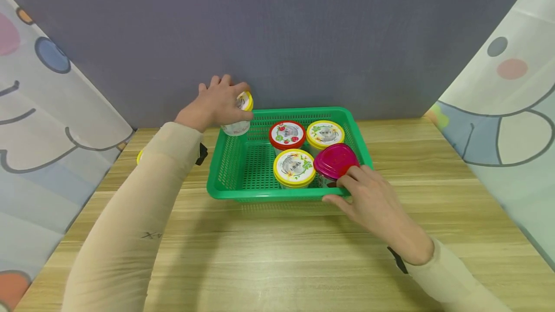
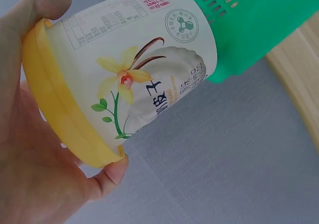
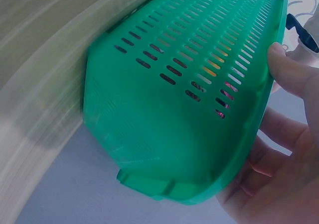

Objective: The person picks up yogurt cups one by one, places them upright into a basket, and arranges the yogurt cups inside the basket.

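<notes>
My left hand (image 1: 217,103) grips a white tub (image 2: 144,59) by its yellow lid, over the back left corner of a green basket (image 1: 251,193). The tub's side is printed with a yellow flower. My right hand (image 1: 374,201) holds the basket's rim at the front right, thumb outside and fingers inside. Beside those fingers sits a container with a magenta lid (image 1: 334,159). Also inside the basket are a red-lidded tub (image 1: 287,134) and two yellow-lidded tubs, one at the back (image 1: 325,133) and one at the front (image 1: 294,168).
The basket stands on a wooden table (image 1: 269,254) close to a grey panel (image 1: 277,37) behind it. A bit of a yellow object (image 1: 139,157) shows past my left sleeve, mostly hidden. Printed cartoon sheets (image 1: 516,100) flank the table.
</notes>
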Motion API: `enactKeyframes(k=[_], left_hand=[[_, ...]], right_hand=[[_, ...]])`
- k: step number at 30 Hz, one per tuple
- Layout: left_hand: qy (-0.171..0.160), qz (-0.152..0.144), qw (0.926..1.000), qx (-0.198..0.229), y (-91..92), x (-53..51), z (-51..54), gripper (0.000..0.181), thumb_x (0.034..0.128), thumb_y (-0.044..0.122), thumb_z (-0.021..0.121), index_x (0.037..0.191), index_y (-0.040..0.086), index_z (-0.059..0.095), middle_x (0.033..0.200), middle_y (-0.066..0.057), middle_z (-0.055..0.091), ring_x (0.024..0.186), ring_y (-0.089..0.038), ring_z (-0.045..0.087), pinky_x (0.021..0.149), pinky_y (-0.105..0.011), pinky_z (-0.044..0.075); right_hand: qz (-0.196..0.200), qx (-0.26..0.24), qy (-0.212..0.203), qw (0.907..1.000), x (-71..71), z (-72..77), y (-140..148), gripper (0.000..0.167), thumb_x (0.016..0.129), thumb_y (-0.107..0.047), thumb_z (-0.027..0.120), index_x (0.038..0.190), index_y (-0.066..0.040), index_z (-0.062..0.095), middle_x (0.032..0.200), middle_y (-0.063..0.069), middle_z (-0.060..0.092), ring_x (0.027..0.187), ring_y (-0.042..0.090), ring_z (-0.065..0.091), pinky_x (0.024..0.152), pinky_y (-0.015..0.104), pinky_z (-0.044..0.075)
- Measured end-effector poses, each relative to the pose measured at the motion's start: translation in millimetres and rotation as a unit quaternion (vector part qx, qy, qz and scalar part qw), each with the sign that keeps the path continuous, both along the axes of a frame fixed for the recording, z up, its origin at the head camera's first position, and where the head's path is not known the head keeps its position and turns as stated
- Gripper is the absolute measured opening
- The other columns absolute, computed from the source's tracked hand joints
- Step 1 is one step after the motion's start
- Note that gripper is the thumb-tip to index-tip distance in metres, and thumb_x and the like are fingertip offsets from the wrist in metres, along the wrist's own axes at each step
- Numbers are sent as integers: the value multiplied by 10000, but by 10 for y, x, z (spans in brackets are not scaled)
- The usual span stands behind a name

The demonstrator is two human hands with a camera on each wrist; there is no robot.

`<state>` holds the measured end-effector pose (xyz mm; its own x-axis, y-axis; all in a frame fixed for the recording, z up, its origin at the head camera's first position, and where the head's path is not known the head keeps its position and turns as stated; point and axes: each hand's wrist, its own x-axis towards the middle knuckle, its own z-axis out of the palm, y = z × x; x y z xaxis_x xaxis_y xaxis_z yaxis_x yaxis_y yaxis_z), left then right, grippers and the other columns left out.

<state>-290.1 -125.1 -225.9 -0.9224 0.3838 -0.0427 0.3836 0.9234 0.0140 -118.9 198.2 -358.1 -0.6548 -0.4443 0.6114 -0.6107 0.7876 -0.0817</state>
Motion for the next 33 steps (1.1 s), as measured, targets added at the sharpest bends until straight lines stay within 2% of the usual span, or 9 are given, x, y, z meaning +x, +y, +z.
enactKeyframes(k=[3, 6, 8, 12, 15, 18, 27, 30, 33], left_hand=[[-27, -43, 10000, 54, 38, -10, -30, 669, 913, 514, 621, 1495, 238, 440, 1404, -207, 386, 1253, -417, 317, 962, -638, 279], [-74, -59, 9999, 72, 86, -23, -62, 659, 915, 515, 624, 1489, 245, 445, 1412, -200, 382, 1259, -411, 313, 968, -634, 275], [-99, -58, 9999, 80, 125, -34, -85, 658, 915, 518, 623, 1488, 248, 446, 1419, -195, 377, 1263, -406, 306, 969, -627, 275], [-113, -79, 9999, 58, 194, -54, -126, 660, 915, 528, 620, 1490, 256, 443, 1425, -189, 375, 1261, -395, 301, 991, -637, 273], [-127, -88, 9999, 55, 229, -64, -160, 667, 911, 535, 627, 1491, 262, 444, 1419, -181, 379, 1252, -385, 304, 994, -631, 277], [-160, -79, 9998, 84, 252, -69, -192, 670, 906, 538, 636, 1488, 265, 449, 1415, -171, 381, 1248, -377, 303, 986, -617, 278], [-301, -66, 9994, 160, 318, -94, -316, 679, 891, 539, 658, 1481, 267, 460, 1378, -161, 389, 1232, -365, 313, 977, -602, 289], [-326, -43, 9994, 136, 331, -103, -360, 687, 887, 540, 669, 1482, 270, 459, 1369, -160, 391, 1225, -364, 313, 984, -606, 287], [-370, -32, 9993, 97, 336, -100, -387, 696, 887, 538, 674, 1489, 268, 452, 1384, -163, 390, 1239, -371, 313, 992, -612, 285]], right_hand=[[-3, 27, -28, 10000, 2, 3, 6, 636, 928, -675, 563, 775, -68, 671, 780, 19, 550, 679, 186, 470, 595, 314, 425], [-29, 61, -55, 10000, 1, 12, 5, 468, 815, -523, 807, 778, -76, 674, 785, 14, 552, 683, 183, 471, 600, 316, 426], [-37, 72, -58, 10000, 0, 17, 0, 411, 733, -438, 872, 778, -80, 675, 786, 12, 553, 685, 183, 473, 604, 319, 425], [-8, 52, -33, 10000, -5, 11, -3, 454, 799, -506, 816, 775, -76, 672, 784, 16, 552, 685, 187, 474, 608, 322, 422], [30, 19, -19, 10000, -10, 6, -4, 592, 914, -645, 627, 774, -71, 672, 782, 19, 552, 684, 190, 474, 610, 322, 421], [42, 2, -14, 10000, -15, 8, -8, 718, 943, -717, 405, 774, -73, 673, 780, 18, 554, 680, 189, 473, 605, 321, 421], [24, 72, -61, 10000, -11, 6, -1, 560, 894, -617, 677, 778, -70, 677, 780, 20, 558, 682, 184, 481, 614, 319, 424], [-9, 91, -81, 9999, -4, 14, -9, 438, 775, -476, 851, 780, -74, 677, 783, 16, 558, 689, 180, 482, 620, 322, 428], [-33, 87, -93, 9999, 1, 21, -17, 401, 695, -393, 909, 779, -77, 678, 784, 13, 557, 691, 177, 482, 619, 322, 430]])
